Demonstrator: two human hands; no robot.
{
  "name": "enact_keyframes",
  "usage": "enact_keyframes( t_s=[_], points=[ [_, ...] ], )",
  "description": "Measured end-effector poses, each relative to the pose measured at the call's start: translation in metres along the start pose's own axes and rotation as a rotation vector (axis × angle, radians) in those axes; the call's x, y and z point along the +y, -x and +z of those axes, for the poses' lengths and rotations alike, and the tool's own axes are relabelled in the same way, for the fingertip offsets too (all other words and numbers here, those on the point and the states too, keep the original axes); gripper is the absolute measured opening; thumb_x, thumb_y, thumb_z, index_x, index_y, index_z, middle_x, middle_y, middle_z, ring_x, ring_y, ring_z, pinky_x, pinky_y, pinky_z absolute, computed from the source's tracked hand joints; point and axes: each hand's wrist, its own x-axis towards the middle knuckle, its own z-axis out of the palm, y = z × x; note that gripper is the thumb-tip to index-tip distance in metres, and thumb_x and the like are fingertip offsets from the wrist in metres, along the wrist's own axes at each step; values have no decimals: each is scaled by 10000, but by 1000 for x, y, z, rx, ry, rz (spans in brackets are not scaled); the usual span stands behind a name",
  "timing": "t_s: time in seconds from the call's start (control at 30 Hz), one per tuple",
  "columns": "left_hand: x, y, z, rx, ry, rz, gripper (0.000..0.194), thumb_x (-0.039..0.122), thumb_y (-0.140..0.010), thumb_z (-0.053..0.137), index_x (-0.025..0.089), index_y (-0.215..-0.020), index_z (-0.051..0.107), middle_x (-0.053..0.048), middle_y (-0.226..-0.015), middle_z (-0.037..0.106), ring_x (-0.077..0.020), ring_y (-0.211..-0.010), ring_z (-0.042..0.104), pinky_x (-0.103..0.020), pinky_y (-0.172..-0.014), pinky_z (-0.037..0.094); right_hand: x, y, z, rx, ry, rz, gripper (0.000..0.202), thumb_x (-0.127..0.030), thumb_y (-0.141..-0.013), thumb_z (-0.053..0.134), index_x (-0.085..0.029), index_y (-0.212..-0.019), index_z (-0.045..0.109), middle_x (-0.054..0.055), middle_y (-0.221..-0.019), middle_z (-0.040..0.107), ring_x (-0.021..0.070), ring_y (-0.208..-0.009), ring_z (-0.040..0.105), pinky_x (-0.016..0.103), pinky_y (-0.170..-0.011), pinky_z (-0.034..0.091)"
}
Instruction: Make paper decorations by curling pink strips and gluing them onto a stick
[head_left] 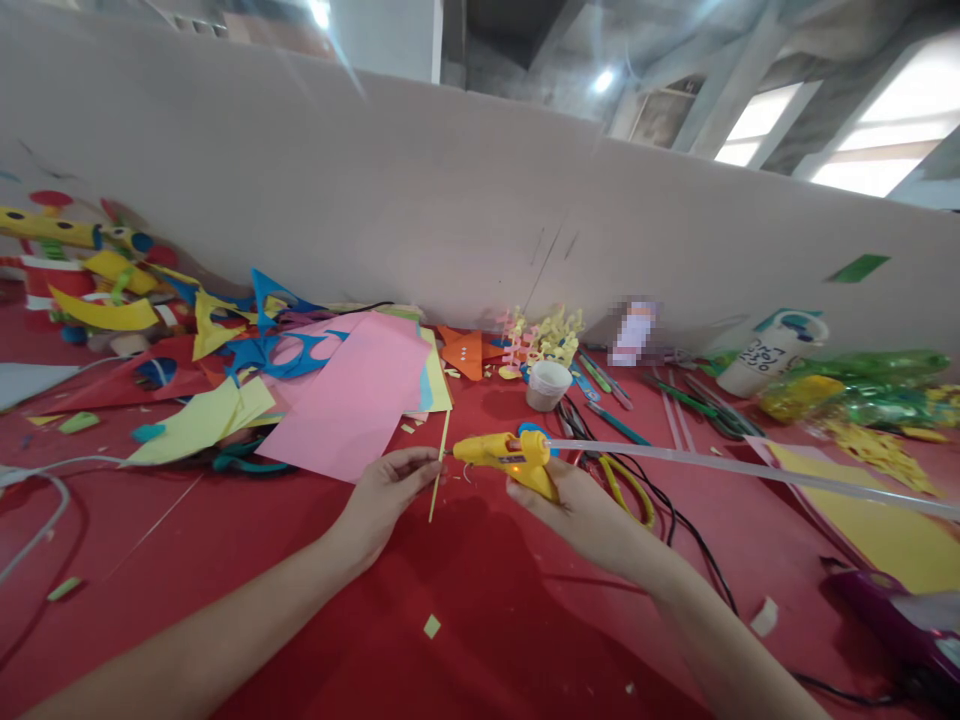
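Note:
My right hand [559,500] is wrapped round the handle of a yellow hot glue gun [502,455]. A long clear glue stick [697,462] runs out of its back end to the right. Between the fingers of my left hand [397,485] is a thin yellow strip [443,450], held roughly upright. The gun's nozzle points left and is close to the strip at my fingertips; whether they touch I cannot tell. Just left of my left hand lies a large pink sheet [352,395]. A small pale yellow square [432,626] rests on the red table nearer to me.
A white cup [548,385] stands beyond the gun, by small yellow figures [559,335]. Yellow-handled pliers [628,490] and a black cable lie at right. A purple device [892,620] sits at the right edge. Cut foam scraps [289,350] cover the left; a grey partition [420,200] stands behind.

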Motion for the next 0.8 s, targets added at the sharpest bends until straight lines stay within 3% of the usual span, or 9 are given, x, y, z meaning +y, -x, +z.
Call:
enact_keyframes(
  t_s=[0.57,0.8],
  points=[
    [-1,-1,0,11,3,-7,269,301,-588,746,152,-805,692,-36,-723,677,-140,-684,598,-281,-721,472,3,-1,-1,-6,-18,20,273,-437,-829,459,-179,-830,546,12,-700,565,138,-584,495,253,-538,400],
    [3,0,1,32,93,-38,313,264,-561,761,172,-840,652,-3,-714,677,-139,-708,632,-285,-754,476,26,-3,-42,88,-53,176,439,-566,-783,432,-154,-834,574,7,-621,537,130,-522,469,239,-473,334]
  ],
)
